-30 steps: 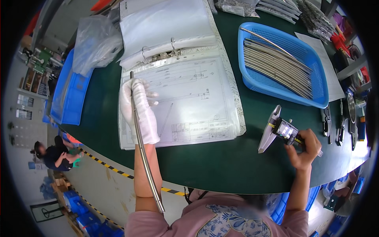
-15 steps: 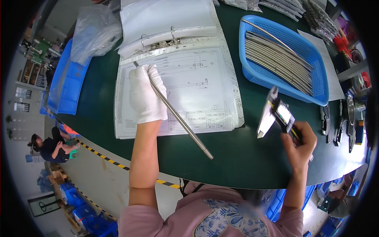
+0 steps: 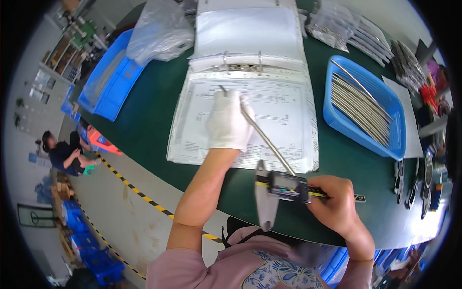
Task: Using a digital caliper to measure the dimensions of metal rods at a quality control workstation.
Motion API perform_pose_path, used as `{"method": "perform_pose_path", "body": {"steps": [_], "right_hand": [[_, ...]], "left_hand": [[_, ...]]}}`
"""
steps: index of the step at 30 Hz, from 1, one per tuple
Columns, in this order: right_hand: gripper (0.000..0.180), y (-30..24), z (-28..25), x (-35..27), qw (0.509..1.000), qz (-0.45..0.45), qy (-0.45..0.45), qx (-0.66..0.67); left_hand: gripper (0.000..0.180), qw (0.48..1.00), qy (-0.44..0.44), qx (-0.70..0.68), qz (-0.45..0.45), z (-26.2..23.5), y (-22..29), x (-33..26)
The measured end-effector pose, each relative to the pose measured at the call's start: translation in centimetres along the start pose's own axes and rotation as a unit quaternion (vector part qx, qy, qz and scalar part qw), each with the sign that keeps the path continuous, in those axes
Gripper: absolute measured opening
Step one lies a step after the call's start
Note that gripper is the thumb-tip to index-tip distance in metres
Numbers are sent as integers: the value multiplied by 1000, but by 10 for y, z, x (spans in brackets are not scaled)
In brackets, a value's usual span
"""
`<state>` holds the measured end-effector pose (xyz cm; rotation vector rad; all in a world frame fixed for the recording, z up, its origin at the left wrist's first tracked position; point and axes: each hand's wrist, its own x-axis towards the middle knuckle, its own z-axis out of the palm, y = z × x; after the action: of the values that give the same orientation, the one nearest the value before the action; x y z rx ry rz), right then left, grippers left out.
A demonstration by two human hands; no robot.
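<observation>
My left hand (image 3: pixel 230 121), in a white glove, is closed around a thin metal rod (image 3: pixel 271 144) held aslant over an open ring binder (image 3: pixel 245 159). The rod's short dark end pokes out above the fingers; its longer part runs down to the right. My bare right hand (image 3: pixel 335 202) grips a digital caliper (image 3: pixel 288 186) by its beam. The caliper's head lies at the rod's lower end and hides it. Whether the jaws touch the rod, I cannot tell.
A blue basket (image 3: pixel 365 137) of similar metal rods stands at the right. Several hand tools (image 3: pixel 425 188) lie beyond it near the table edge. A blue bin (image 3: pixel 108 91) and a clear plastic bag (image 3: pixel 161 33) are at the left. A person (image 3: pixel 65 151) sits farther off.
My right hand has brought the caliper left to the rod's lower end and turned it level. The view has shifted, and my left hand still holds the rod.
</observation>
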<state>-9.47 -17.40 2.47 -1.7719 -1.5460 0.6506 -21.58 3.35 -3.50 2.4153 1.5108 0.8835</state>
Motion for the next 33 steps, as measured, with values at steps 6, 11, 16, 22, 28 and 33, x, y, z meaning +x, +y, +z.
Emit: {"method": "perform_pose_path", "body": {"steps": [6,11,16,22,28,33], "right_hand": [[20,7,-1,-9,994,69,80,-26],[16,28,-14,-24,984,88,157,1],[16,37,-21,-30,980,98,171,-2],[17,45,-21,-31,983,62,175,-16],[18,44,-25,-30,988,26,149,-24],[19,48,-25,-31,990,1,131,-43]], "left_hand": [[19,953,50,-295,54,7,3,-8],[31,646,-237,-720,-94,-19,25,-19],[10,358,-251,-857,-273,-21,31,-30],[23,388,-415,-766,-300,-16,42,-45],[47,687,-502,-525,-29,-24,48,-43],[34,739,-473,-479,-21,-10,60,-56]]}}
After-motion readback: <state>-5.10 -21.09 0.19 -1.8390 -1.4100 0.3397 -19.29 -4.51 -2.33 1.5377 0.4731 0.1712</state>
